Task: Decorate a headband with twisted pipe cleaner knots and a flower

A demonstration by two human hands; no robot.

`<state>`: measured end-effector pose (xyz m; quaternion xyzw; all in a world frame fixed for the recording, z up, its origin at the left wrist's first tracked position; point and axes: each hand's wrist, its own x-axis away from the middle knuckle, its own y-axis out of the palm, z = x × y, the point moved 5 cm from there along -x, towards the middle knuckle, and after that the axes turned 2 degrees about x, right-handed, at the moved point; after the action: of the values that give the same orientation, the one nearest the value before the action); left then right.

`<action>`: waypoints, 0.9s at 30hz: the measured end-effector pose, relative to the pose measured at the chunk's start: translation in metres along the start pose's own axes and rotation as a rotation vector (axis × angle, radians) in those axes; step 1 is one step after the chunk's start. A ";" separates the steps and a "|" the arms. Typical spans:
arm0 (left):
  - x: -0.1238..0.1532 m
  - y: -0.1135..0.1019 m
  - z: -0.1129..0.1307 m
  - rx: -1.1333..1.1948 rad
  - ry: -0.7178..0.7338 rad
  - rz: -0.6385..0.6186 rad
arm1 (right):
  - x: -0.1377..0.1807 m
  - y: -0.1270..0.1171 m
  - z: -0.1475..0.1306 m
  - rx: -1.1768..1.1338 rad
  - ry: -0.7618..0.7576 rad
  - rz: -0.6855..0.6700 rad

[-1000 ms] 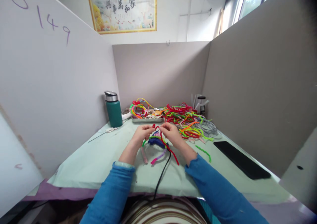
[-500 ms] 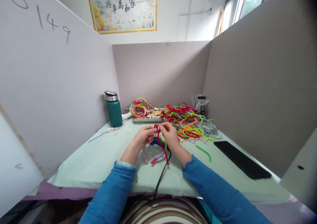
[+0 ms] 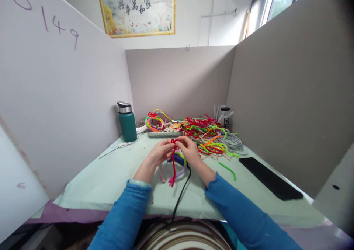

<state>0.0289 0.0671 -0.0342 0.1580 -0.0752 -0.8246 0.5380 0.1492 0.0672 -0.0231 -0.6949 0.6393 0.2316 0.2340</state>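
With my left hand (image 3: 159,155) I am pinching the looped top of the red pipe cleaner (image 3: 173,162), held just above the table (image 3: 110,176), its tail hanging down. My right hand (image 3: 191,150) is pinching the same loop; I judge a clean twist needs both pinches close together.

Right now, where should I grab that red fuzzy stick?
I'd pinch the red fuzzy stick by its loose tail, coming from the near side. Its top is pinched between the left hand and right hand, while the tail runs straight and free below them.
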 end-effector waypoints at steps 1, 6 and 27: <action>0.000 0.000 0.000 -0.009 0.005 0.003 | 0.000 0.000 0.000 0.006 -0.004 -0.009; 0.001 -0.001 -0.001 -0.038 -0.010 0.025 | 0.000 -0.002 0.003 0.042 0.015 0.004; -0.002 -0.008 -0.004 -0.186 0.023 0.066 | 0.002 -0.003 -0.001 0.105 0.008 0.035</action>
<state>0.0239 0.0730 -0.0400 0.1140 0.0028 -0.8079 0.5782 0.1520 0.0646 -0.0234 -0.6711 0.6636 0.1991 0.2637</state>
